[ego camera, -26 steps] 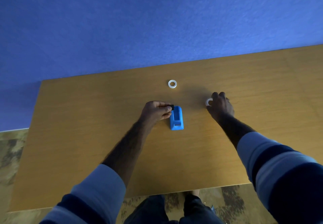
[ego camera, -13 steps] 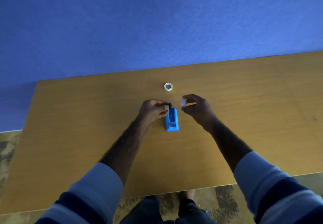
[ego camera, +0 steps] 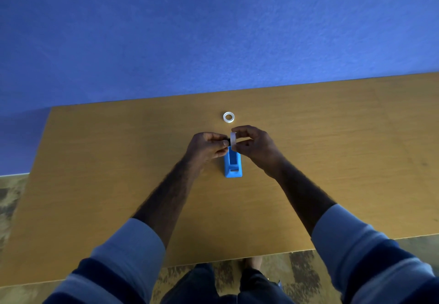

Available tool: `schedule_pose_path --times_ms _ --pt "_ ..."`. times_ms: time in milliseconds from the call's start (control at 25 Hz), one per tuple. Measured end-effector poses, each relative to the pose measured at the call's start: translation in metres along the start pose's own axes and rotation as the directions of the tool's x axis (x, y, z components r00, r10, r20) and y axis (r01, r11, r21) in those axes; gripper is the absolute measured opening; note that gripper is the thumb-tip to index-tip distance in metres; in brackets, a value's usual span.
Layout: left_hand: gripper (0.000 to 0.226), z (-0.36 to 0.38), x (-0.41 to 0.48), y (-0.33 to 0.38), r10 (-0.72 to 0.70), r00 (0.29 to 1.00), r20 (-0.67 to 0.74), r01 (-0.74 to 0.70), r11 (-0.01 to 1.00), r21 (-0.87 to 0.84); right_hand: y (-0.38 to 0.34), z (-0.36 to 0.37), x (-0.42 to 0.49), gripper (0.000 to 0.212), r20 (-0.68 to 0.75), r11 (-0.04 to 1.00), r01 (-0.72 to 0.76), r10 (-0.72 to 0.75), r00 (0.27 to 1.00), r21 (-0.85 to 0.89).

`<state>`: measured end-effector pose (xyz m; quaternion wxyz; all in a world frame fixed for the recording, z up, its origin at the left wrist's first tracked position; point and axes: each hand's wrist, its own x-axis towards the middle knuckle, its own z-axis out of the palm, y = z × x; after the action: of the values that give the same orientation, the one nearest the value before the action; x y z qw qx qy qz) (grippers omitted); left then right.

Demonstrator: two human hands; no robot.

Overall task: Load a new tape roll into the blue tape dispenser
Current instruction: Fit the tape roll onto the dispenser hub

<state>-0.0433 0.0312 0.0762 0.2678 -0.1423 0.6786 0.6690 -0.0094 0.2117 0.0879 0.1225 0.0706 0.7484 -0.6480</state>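
The blue tape dispenser (ego camera: 233,164) stands on the wooden table (ego camera: 332,151), its cutter end toward me and its slot showing no roll. My right hand (ego camera: 255,144) pinches a clear tape roll (ego camera: 233,140) on edge just above the dispenser's far end. My left hand (ego camera: 207,148) holds a small black spindle (ego camera: 227,140) against the roll's left side. A second clear tape ring (ego camera: 228,117) lies flat on the table just beyond both hands.
The table's far edge meets a blue wall (ego camera: 213,42). Its near edge runs just in front of my legs (ego camera: 225,284), over patterned carpet (ego camera: 14,199).
My right hand lifted the tape roll from the table at the right and carried it left to the black spindle held by my left hand over the dispenser.
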Motion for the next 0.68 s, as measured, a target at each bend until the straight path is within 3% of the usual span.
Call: schedule_pose_path --times_ms 400,680 --pt "0.017 -0.005 0.0009 -0.0003 0.024 0.998 0.064 -0.027 0.999 0.039 -0.0016 0.0013 0.0017 0.045 0.009 0.997 0.004 -0.004 1.0 -0.076" --pt "0.017 -0.0013 -0.003 0.0014 0.007 1.0 0.006 -0.007 0.992 0.124 0.002 0.0032 0.0026 0.044 0.016 0.993 -0.012 0.014 1.0 -0.121"
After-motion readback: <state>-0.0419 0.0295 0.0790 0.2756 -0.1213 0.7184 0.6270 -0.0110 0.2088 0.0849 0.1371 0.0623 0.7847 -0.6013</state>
